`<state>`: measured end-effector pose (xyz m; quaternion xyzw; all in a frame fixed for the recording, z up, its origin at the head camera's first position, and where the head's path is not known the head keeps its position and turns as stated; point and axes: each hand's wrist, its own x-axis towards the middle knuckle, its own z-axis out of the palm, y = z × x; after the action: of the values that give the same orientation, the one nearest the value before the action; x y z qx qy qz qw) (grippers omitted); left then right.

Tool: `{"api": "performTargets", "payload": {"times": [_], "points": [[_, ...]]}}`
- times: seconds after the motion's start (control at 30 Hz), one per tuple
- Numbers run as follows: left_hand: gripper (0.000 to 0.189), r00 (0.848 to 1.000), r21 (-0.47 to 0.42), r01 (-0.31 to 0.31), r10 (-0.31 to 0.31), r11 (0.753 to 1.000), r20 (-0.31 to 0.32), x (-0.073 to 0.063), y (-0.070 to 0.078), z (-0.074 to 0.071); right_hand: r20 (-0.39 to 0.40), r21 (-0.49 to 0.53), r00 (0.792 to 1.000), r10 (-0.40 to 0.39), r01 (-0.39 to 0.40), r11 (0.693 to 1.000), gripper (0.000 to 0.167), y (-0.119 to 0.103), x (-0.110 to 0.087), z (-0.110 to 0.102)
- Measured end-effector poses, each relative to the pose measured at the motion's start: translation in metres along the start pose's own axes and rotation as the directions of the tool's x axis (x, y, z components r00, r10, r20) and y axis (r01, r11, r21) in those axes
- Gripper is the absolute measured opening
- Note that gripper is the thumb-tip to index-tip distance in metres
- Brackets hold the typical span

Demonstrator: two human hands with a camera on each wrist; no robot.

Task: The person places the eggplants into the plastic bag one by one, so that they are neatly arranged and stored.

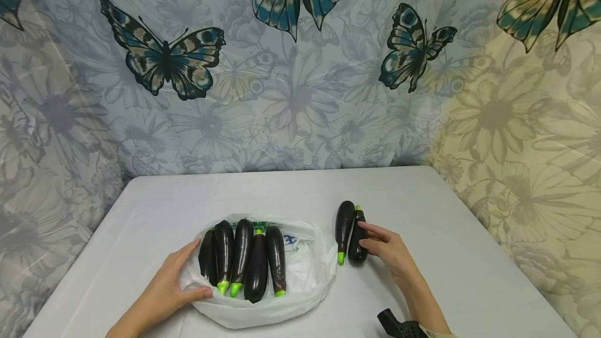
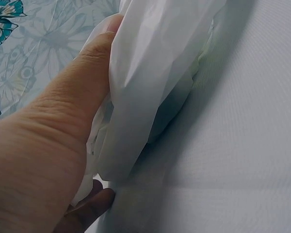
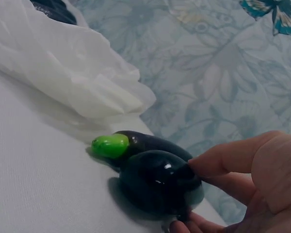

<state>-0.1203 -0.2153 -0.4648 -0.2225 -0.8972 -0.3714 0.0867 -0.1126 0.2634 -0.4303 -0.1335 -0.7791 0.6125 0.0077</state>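
Observation:
A white plastic bag (image 1: 307, 280) lies spread wide on the table, with several dark, glossy eggplants (image 1: 242, 254) side by side in it. At the bag's left rim, my left hand (image 1: 161, 286) holds the plastic, thumb in front; the left wrist view shows the thumb against the bag film (image 2: 140, 82). To the right of the bag lie two more eggplants. My right hand (image 1: 392, 252) grips the right one (image 1: 357, 248) between thumb and fingers, its rounded end (image 3: 153, 182) toward me. Close beside it is the other eggplant (image 1: 345, 223), its green cap (image 3: 110, 145) facing me.
A white cloth covers the table (image 1: 469, 254). Behind it hangs a butterfly-and-flower patterned curtain (image 1: 300, 119). A black strap-like device (image 1: 399, 325) sits on my right wrist at the lower edge of the head view.

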Motion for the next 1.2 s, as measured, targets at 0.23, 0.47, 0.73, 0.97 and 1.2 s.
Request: {"api": "performTargets", "payload": {"times": [0.23,0.47,0.73,0.97,1.2], "points": [[0.109,1.0,-0.008,0.013,-0.013,1.0,0.007,-0.0005,-0.0005,0.0006,0.021,-0.048,1.0,-0.011,0.012,0.999,0.048,0.0001,0.0008,0.0008],[0.109,1.0,0.01,0.014,-0.014,1.0,-0.002,-0.0008,-0.0012,0.002,0.022,-0.055,1.0,0.003,-0.002,0.998,0.048,-0.0002,0.0001,0.0019],[0.108,1.0,0.012,0.011,-0.01,1.0,-0.006,-0.0008,-0.0016,0.0023,0.039,-0.062,0.999,-0.025,0.027,0.998,0.055,0.0015,-0.0003,-0.0006],[0.109,1.0,-0.004,0.004,-0.004,1.0,-0.002,-0.0005,-0.0017,0.0015,0.043,-0.006,0.998,-0.044,0.044,0.999,0.056,0.0026,0.0013,-0.0014],[0.109,1.0,-0.005,0.001,-0.001,1.0,-0.003,0.0,-0.0025,0.002,0.018,0.019,0.999,-0.041,0.04,0.999,0.057,0.0021,-0.0002,-0.0008]]}}
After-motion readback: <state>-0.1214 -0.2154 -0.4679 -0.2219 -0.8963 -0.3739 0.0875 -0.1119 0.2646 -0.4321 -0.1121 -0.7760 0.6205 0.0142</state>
